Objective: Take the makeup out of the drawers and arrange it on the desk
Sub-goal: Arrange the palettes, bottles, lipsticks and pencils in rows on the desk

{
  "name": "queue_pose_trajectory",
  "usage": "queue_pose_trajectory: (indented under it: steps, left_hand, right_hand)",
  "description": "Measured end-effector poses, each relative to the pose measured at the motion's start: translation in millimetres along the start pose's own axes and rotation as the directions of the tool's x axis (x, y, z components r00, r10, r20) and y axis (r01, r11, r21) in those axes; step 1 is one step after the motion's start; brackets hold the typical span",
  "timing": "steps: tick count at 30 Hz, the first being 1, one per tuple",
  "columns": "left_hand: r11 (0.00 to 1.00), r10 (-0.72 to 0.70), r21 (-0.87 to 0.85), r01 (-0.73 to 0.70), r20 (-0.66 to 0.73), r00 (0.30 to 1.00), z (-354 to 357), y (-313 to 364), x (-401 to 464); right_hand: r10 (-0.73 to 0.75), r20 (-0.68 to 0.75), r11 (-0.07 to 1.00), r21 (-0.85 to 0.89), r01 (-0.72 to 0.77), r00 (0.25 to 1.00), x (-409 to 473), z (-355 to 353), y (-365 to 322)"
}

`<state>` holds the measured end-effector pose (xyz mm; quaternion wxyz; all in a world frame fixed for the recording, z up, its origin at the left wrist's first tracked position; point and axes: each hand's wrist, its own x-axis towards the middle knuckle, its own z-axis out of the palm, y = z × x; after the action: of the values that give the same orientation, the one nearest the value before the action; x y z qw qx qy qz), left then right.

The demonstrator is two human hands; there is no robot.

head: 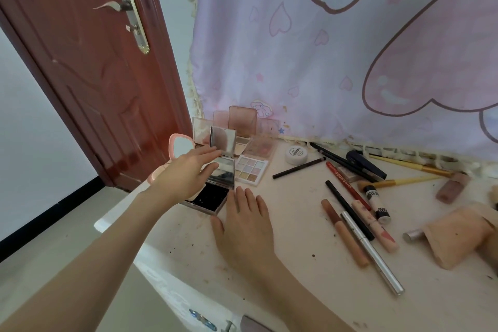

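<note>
Several open makeup palettes stand at the desk's (296, 272) far left corner. My left hand (188, 172) reaches over them with straight fingers, touching a mirrored compact (222, 162). Below it lies a dark-panned compact (213, 198). My right hand (245, 221) lies flat on the desk, fingers straight, its thumb beside the dark compact's front edge. A pastel eyeshadow palette (250, 168) lies just right of the mirrored compact. A pink round mirror (181, 147) stands at the left edge.
Pencils, lip tubes (345, 232), a silver pen (372, 250), brushes (407, 182), a white jar (296, 154) and a beige pouch (458, 237) are scattered on the right half. A pink cloth (336, 48) hangs behind; a red door (89, 75) stands left.
</note>
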<state>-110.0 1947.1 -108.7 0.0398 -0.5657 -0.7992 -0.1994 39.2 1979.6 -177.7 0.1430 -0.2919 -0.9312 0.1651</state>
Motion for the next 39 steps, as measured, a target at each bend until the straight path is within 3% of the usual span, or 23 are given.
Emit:
queue_pose_trajectory:
  steps: [4,6,11,13,16,18,21,23,28,34,39]
  left_hand:
    - [0.997,0.020,0.069,-0.027,0.092,0.996,1.8,-2.4,-6.3]
    - [0.997,0.033,0.068,-0.038,0.073,0.997,3.4,-0.9,-12.0]
    - [0.990,0.120,-0.053,-0.134,-0.203,0.972,12.4,22.9,-37.8]
    - [0.983,0.148,-0.060,-0.173,-0.290,0.945,19.1,37.0,-49.4]
    - [0.965,0.183,-0.123,-0.232,-0.321,0.929,31.2,61.3,-63.1]
    - [0.960,0.190,-0.152,-0.236,-0.267,0.945,42.5,76.5,-66.1]
    - [0.955,0.190,-0.212,-0.209,-0.105,0.976,61.3,98.8,-61.7]
    - [0.963,0.207,-0.173,-0.205,-0.009,0.978,76.3,108.8,-55.0]
    - [0.981,0.192,0.008,-0.195,0.133,0.972,94.5,112.3,-40.1]
    - [0.983,0.182,-0.007,-0.183,0.133,0.974,95.3,112.9,-39.4]
    - [0.984,0.176,-0.024,-0.175,0.120,0.977,94.5,113.1,-39.8]
  right_hand:
    - [0.001,0.022,1.000,-0.022,0.000,1.000,-2.4,-0.4,-0.3]
    - [-0.002,0.030,0.999,-0.035,0.003,1.000,-5.2,-2.4,2.5]
    - [-0.022,0.095,0.999,-0.026,0.024,0.995,-16.1,-16.4,14.2]
    - [-0.037,0.111,0.998,0.051,0.031,0.993,-22.9,-28.0,19.9]
    - [0.010,0.023,0.959,0.284,-0.016,1.000,-35.8,-51.5,34.3]
    - [0.097,-0.102,0.946,0.320,-0.060,0.990,-40.4,-68.6,50.6]
    - [0.180,-0.229,0.962,0.242,-0.123,0.957,-33.5,-93.1,83.2]
    - [0.197,-0.242,0.977,0.127,-0.170,0.950,-23.0,-106.9,105.8]
    - [0.174,-0.111,0.884,-0.421,-0.205,0.979,-0.2,-122.4,150.1]
    - [0.159,0.113,0.868,-0.489,-0.084,0.981,26.4,-134.5,166.5]
    - [0.229,0.345,0.825,-0.565,0.006,0.910,40.3,-145.3,166.0]
